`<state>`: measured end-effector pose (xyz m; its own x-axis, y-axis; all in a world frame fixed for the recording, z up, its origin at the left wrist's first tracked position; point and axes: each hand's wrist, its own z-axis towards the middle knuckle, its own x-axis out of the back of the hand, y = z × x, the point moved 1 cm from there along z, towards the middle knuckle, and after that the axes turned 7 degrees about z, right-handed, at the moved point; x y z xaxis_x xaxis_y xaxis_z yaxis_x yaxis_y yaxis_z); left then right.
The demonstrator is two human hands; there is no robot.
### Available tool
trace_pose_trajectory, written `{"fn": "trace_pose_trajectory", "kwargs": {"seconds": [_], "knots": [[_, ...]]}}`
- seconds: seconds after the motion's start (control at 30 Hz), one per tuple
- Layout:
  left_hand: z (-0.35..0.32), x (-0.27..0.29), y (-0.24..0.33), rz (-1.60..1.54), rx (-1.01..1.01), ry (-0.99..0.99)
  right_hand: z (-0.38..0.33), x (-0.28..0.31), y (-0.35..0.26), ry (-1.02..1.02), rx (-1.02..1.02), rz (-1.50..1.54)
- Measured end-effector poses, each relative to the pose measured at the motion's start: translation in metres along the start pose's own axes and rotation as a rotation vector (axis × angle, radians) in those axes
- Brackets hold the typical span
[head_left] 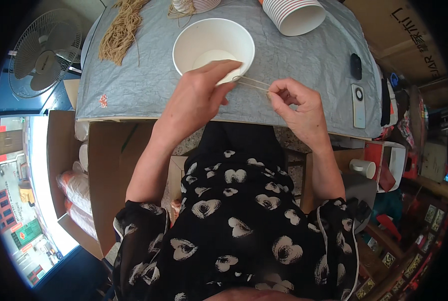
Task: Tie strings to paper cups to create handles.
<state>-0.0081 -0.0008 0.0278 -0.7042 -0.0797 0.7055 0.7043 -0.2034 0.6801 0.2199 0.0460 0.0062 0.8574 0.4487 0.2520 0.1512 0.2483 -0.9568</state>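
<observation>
My left hand (196, 98) and my right hand (298, 105) stretch a thin beige rubber band (251, 83) between their fingertips, just above the near edge of a table covered in grey cloth (304, 65). The left fingertips pinch one end right by the rim of a white paper bowl (213, 49), which stands upright and looks empty. The right thumb and forefinger pinch the other end. Both forearms come up from my lap, over a black garment with pale heart shapes.
A stack of white paper bowls (294, 15) lies on its side at the table's far right. A bundle of tan cords (119, 31) lies far left. Two phones (357, 105) rest at the right edge. A fan (44, 52) stands left, cardboard boxes (103, 165) below.
</observation>
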Motion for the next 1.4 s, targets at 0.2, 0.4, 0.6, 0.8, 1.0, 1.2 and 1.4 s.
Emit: {"fn": "trace_pose_trajectory", "kwargs": {"seconds": [0.2, 0.4, 0.6, 0.8, 1.0, 1.2, 1.4], "knots": [[0.036, -0.013, 0.008, -0.308, 0.001, -0.400, 0.008, 0.009, -0.013, -0.002, 0.145, -0.031], [0.036, -0.021, -0.006, -0.562, 0.101, -0.448, 0.013, 0.013, -0.002, -0.057, 0.024, 0.220], [0.031, -0.027, -0.006, -0.645, 0.110, -0.377, 0.017, 0.011, 0.005, -0.013, -0.034, 0.341], [0.023, -0.030, -0.009, -0.562, 0.147, -0.192, 0.019, -0.002, 0.006, 0.126, 0.100, 0.193], [0.019, -0.025, -0.012, -0.557, 0.149, -0.133, 0.019, -0.013, 0.003, 0.151, 0.096, 0.233], [0.015, -0.017, -0.024, -0.490, 0.084, -0.056, 0.026, -0.024, 0.004, 0.090, -0.022, 0.375], [0.009, -0.017, -0.025, -0.438, 0.053, -0.017, 0.036, -0.031, 0.004, 0.048, -0.055, 0.483]]}}
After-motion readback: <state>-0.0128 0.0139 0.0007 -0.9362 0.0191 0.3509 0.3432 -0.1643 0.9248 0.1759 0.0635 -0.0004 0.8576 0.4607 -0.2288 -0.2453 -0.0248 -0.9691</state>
